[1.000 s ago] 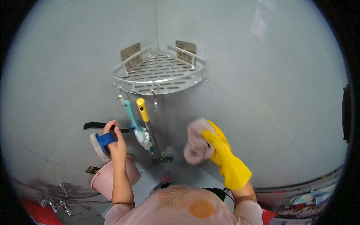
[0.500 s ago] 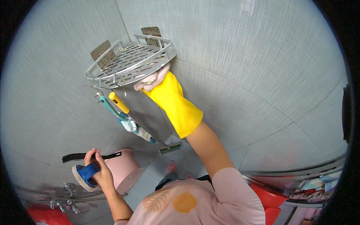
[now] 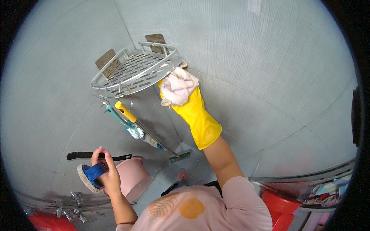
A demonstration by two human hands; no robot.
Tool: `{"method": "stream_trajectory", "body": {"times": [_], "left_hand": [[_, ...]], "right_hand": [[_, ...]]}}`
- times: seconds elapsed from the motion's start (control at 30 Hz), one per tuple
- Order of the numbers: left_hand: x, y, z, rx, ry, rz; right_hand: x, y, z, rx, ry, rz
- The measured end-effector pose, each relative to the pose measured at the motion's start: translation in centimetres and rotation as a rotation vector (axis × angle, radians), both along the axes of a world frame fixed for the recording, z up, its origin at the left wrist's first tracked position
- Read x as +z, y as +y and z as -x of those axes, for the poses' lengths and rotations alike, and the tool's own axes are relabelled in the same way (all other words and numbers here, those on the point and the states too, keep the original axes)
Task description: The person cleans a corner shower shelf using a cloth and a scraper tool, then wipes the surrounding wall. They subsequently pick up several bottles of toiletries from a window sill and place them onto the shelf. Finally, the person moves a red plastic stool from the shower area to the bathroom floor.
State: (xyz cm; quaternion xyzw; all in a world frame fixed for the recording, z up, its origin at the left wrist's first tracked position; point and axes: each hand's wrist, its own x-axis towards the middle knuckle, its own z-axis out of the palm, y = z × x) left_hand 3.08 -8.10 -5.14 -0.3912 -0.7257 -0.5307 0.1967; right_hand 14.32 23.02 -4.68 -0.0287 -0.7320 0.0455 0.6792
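Note:
My right hand, in a yellow rubber glove, is closed around a crumpled pale pink cloth at the right end of a metal corner shelf. Folds of cloth hide the glove's fingertips. Lower left, bare and raised, my left hand grips a thin black brush held level between the fingers. A scrubbing pad with a blue strap is also on that hand, its pale fibrous face turned outward.
From the shelf's hooks hang a teal-handled brush and a yellow-handled pole. A green broom head touches the floor. Pink bucket stands beyond my left hand, metal taps lower left, red stools lower right.
My right hand has moved right and slightly down, from beneath the shelf's front edge to its right end; more of the cloth shows. My left hand keeps its hold, shifted slightly right in view.

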Motion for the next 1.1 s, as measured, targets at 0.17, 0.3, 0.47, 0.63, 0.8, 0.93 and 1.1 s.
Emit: {"method": "stream_trajectory", "body": {"times": [0.17,0.3,0.47,0.63,0.8,0.93,1.1], "left_hand": [[-0.8,0.2,0.5,-0.060,-0.002,-0.038],[-1.0,0.2,0.8,-0.050,-0.059,-0.013],[-1.7,-0.8,1.5,0.006,-0.068,-0.030],[-2.2,-1.3,2.0,0.006,-0.104,-0.041],[-2.1,-1.2,2.0,0.064,-0.082,-0.046],[-2.2,-1.6,2.6,0.124,-0.115,-0.022],[-2.4,-2.7,4.6,0.155,-0.143,-0.067]], "right_hand": [[-0.4,0.2,4.8,1.015,-0.050,0.637],[-2.8,-1.8,5.9,0.913,-0.229,0.738],[-3.5,-2.0,6.4,0.355,-0.236,0.411],[-3.2,-2.1,8.8,-0.030,-0.179,0.170],[-2.3,-1.8,10.8,0.033,-0.216,0.253],[-0.8,-1.6,13.0,0.080,-0.247,0.336],[1.1,-0.9,15.1,0.092,-0.292,0.407]]}}
